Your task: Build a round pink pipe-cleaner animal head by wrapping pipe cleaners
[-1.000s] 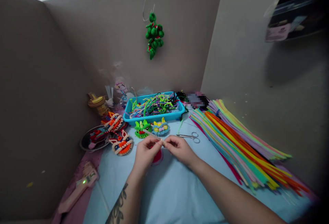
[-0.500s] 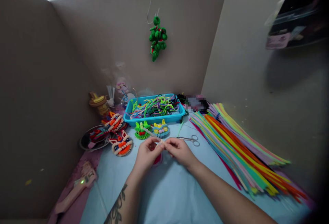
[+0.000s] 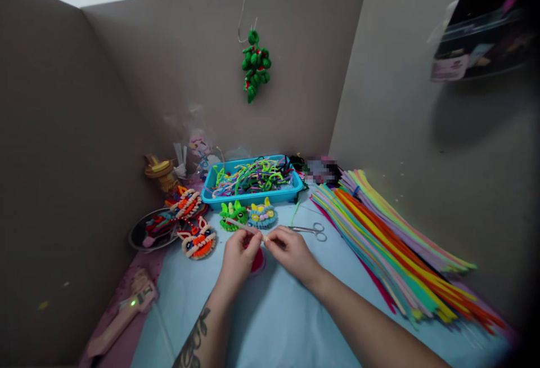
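Note:
My left hand (image 3: 241, 252) and my right hand (image 3: 291, 248) meet over the middle of the blue-covered table, both with fingers pinched. Between them is a pale pipe cleaner (image 3: 239, 224); one end sticks out to the upper left past my left fingers, and a small whitish bit shows between the fingertips. Below the hands lies a red round thing (image 3: 258, 262), partly hidden by my left hand. Just beyond sit a green pipe-cleaner animal head (image 3: 233, 216) and a blue one with yellow ears (image 3: 262, 217). Scissors (image 3: 310, 230) lie right of my right hand.
A blue tray (image 3: 253, 199) of pipe-cleaner scraps stands at the back. Bundles of coloured pipe cleaners (image 3: 392, 250) cover the right side. Orange pipe-cleaner heads (image 3: 199, 243), a metal bowl (image 3: 137, 236) and a pink glue gun (image 3: 122, 317) are at left. A green ornament (image 3: 255, 67) hangs behind.
The pipe cleaner's free end now points more to the left and lies flatter. My fingertips have moved slightly apart, showing more of the whitish bit. The camera view has shifted slightly.

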`<state>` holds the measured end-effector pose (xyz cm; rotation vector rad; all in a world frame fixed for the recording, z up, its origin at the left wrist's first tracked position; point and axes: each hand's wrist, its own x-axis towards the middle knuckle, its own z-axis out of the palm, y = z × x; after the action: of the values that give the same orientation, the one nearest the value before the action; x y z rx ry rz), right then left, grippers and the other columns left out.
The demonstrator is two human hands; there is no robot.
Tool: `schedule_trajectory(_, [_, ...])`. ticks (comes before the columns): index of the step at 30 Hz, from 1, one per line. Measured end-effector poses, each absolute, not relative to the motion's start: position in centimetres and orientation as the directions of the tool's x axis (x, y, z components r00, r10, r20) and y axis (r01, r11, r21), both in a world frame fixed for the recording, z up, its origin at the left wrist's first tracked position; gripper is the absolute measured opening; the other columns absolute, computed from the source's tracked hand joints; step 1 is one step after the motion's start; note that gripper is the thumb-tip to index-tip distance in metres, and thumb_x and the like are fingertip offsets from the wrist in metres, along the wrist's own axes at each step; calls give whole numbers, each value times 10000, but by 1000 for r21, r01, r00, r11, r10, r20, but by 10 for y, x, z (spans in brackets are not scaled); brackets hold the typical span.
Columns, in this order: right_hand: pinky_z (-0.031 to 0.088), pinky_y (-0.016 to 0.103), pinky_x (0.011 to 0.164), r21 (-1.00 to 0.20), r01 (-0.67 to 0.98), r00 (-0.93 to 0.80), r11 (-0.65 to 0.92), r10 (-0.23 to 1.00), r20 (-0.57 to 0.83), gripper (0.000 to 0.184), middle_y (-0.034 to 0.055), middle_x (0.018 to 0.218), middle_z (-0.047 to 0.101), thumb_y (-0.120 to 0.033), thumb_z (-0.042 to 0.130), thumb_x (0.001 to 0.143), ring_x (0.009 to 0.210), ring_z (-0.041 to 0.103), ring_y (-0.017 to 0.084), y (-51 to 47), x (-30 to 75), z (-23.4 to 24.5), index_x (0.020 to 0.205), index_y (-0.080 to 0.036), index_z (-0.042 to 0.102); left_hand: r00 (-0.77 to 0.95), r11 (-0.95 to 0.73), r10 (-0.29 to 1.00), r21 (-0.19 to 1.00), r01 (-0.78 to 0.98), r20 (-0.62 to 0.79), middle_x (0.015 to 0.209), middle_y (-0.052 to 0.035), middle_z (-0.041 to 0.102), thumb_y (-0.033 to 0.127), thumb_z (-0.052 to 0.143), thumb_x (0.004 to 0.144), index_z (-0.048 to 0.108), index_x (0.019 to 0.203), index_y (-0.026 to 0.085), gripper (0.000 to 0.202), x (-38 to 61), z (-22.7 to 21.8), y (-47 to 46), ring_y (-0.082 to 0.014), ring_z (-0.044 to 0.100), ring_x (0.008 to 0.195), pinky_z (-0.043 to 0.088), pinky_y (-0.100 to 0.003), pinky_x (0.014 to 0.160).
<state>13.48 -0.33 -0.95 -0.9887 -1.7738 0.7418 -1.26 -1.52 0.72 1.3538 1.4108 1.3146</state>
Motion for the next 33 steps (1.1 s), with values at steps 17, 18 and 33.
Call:
schedule_trajectory(17, [446, 254, 641, -755, 336, -211, 562, 827, 521, 74, 34, 784, 617, -169, 566, 812, 728, 578, 156, -6, 133, -7, 831, -189, 635, -109, -65, 991, 992, 112, 77, 765, -55, 697, 312, 666, 673, 691, 752, 132, 198, -13, 17, -18, -164, 621, 690, 467, -241, 632])
schedule_trajectory(18, [447, 251, 635, -779, 312, -220, 544, 839, 497, 77, 35, 789, 625, -182, 574, 812, 729, 582, 155, -6, 134, -5, 843, -189, 643, -93, -76, 992, 989, 129, 88, 786, -60, 701, 299, 654, 682, 694, 747, 135, 181, -13, 18, -18, -173, 626, 718, 472, -245, 647])
schedule_trajectory(33, [362, 249, 603, -509, 634, -200, 582, 760, 619, 250, 19, 645, 533, -126, 486, 838, 624, 505, 141, -11, 124, -10, 597, -188, 512, -241, -130, 942, 916, 379, 233, 840, -68, 650, 290, 508, 819, 606, 844, 159, 165, 6, -8, -23, -201, 608, 810, 465, -314, 741])
